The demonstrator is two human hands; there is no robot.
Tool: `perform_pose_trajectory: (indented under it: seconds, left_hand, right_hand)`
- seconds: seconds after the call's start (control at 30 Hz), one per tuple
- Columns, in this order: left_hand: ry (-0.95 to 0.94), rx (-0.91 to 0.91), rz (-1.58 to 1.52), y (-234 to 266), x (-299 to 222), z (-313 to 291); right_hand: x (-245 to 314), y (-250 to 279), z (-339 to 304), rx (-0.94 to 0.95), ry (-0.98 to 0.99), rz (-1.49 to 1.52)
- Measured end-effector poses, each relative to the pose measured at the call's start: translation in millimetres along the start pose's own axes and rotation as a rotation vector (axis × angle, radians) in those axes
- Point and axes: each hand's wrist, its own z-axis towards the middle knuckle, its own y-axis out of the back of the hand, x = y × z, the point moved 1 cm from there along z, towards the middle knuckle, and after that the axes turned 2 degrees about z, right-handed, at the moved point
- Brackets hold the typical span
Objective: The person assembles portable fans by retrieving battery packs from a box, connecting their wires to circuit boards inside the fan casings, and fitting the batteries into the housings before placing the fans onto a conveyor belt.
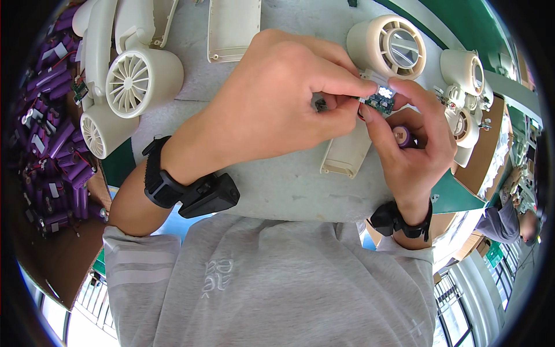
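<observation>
Nearest is the person's grey shirt (277, 277), with black wrist straps on both arms, the left one (162, 173) carrying a bulky black block. Beyond it, the two hands meet right of centre above the tabletop (254, 191). The right hand (425, 159) holds a small green circuit board (378, 104) by thumb and forefinger, a bright white patch showing on it; its other fingers curl around a purple battery (404, 136). The left hand (283, 98) has its thumb and forefinger drawn narrow at the board's left edge; whether they grip the board or a small part beside it, one cannot tell.

Beneath the hands lies a cream plastic cover (347, 153), partly hidden. To the left, a cardboard box (52, 266) holds a heap of purple batteries (63, 150), and between it and the left arm stand two cream fans (130, 84). Farther off lie another cream cover (234, 29) and a round fan head (384, 46), with smaller fan parts (462, 72) to its right. At the far right another person (503, 222) is seen.
</observation>
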Motion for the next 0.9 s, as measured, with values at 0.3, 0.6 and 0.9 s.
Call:
perform_pose_trajectory:
  seconds: [0.3,0.6,0.9]
  left_hand:
    - [-0.025,0.007,0.038,-3,6,5]
    - [-0.005,-0.006,0.012,-3,14,12]
    - [0.034,-0.037,-0.019,-9,16,9]
  right_hand:
    - [-7,2,7,-0.030,0.135,-0.033]
    - [-18,0,12,-0.022,0.154,0.028]
    - [-15,-7,9,-0.072,0.144,-0.055]
